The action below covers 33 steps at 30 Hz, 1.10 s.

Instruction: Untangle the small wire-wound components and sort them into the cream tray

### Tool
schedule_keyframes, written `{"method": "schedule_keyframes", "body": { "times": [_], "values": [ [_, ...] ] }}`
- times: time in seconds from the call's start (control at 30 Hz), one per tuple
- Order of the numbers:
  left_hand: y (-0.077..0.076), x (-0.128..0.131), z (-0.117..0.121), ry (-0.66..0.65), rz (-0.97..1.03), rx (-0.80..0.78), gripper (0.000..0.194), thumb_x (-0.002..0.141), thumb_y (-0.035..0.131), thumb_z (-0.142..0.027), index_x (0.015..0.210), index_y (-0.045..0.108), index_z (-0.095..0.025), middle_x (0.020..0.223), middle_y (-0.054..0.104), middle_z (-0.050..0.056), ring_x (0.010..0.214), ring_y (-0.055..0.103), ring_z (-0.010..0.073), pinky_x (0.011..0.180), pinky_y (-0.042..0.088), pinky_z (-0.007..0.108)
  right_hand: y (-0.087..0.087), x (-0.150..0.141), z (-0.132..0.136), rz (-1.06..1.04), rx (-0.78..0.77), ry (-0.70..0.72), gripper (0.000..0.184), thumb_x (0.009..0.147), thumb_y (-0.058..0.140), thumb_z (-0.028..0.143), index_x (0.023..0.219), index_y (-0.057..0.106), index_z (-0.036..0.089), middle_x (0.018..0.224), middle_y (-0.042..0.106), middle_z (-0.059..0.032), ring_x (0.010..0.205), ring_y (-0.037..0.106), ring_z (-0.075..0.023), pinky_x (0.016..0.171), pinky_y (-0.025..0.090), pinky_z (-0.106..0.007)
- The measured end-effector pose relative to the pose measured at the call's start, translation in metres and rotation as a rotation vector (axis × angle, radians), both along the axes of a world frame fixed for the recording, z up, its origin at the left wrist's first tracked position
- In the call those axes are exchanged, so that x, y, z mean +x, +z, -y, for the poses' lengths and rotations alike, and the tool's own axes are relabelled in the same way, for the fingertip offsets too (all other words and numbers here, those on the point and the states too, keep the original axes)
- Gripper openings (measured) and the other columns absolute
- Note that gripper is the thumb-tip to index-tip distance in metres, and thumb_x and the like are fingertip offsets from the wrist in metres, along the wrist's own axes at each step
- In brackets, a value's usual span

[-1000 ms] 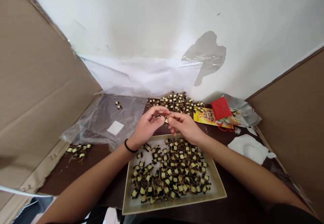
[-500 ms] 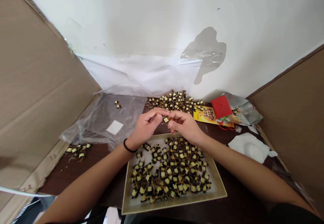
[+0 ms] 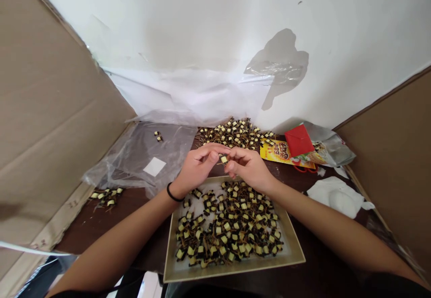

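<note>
Between my fingertips is a small wire-leaded transformer (image 3: 224, 159), black with a pale yellow wrap and thin copper-coloured leads. My left hand (image 3: 198, 165), a black band at its wrist, pinches it from the left. From the right, the bent fingers and thumb of my right hand (image 3: 251, 168) close on the same piece. Both hands are just above the far edge of a shallow cream tray (image 3: 292, 237), with their fingertips nearly meeting. Many similar transformers lie jumbled in the tray.
Behind my hands a heap of transformers (image 3: 235, 132) lies on the dark table. To the left are a clear plastic sheet (image 3: 134, 150) and a small cluster of transformers (image 3: 107, 196). Snack packets, a red envelope (image 3: 299, 140) and white tissue (image 3: 333, 195) lie right. Cardboard walls flank both sides.
The whole view has shifted slightly, so everything appears a little farther right. Both hands keep their hold on the small transformer, with hardly any change in the fingers.
</note>
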<state>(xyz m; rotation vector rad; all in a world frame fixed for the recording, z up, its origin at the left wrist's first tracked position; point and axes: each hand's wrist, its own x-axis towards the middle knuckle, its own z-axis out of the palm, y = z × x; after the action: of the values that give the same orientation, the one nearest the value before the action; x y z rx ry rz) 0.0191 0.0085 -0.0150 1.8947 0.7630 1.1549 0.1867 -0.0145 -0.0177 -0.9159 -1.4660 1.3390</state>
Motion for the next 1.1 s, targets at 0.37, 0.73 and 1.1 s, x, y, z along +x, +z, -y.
{"method": "schedule_keyframes", "body": {
  "times": [0.37, 0.73, 1.1],
  "values": [
    [0.0001, -0.0031, 0.0001, -0.057, 0.033, -0.053, 0.038, 0.089, 0.049, -0.048, 0.095, 0.073, -0.019, 0.107, 0.07, 0.009, 0.101, 0.063, 0.0211, 0.093, 0.046, 0.034, 0.0026, 0.0, 0.001, 0.019, 0.008, -0.004, 0.049, 0.066, 0.067, 0.066, 0.066, 0.055, 0.019, 0.058, 0.059, 0.0022, 0.044, 0.051, -0.0081, 0.046, 0.046, -0.022],
    [0.0033, -0.0017, -0.0002, -0.093, 0.011, -0.029, 0.039, 0.088, 0.05, -0.05, 0.096, 0.072, -0.019, 0.107, 0.07, 0.01, 0.103, 0.063, 0.0212, 0.094, 0.046, 0.035, 0.0012, 0.0002, 0.0029, 0.092, 0.136, -0.024, 0.049, 0.071, 0.062, 0.067, 0.065, 0.053, 0.019, 0.057, 0.055, 0.002, 0.047, 0.047, -0.0096, 0.048, 0.04, -0.024],
    [0.0055, -0.001, 0.0013, -0.06, -0.044, -0.087, 0.044, 0.089, 0.046, -0.053, 0.1, 0.066, -0.015, 0.102, 0.07, 0.01, 0.094, 0.063, 0.0196, 0.085, 0.047, 0.03, -0.0031, -0.0008, 0.0039, 0.227, 0.588, -0.41, 0.03, 0.076, 0.071, 0.047, 0.088, 0.061, 0.021, 0.074, 0.056, 0.0004, 0.059, 0.048, -0.0114, 0.054, 0.042, -0.025]
  ]
}}
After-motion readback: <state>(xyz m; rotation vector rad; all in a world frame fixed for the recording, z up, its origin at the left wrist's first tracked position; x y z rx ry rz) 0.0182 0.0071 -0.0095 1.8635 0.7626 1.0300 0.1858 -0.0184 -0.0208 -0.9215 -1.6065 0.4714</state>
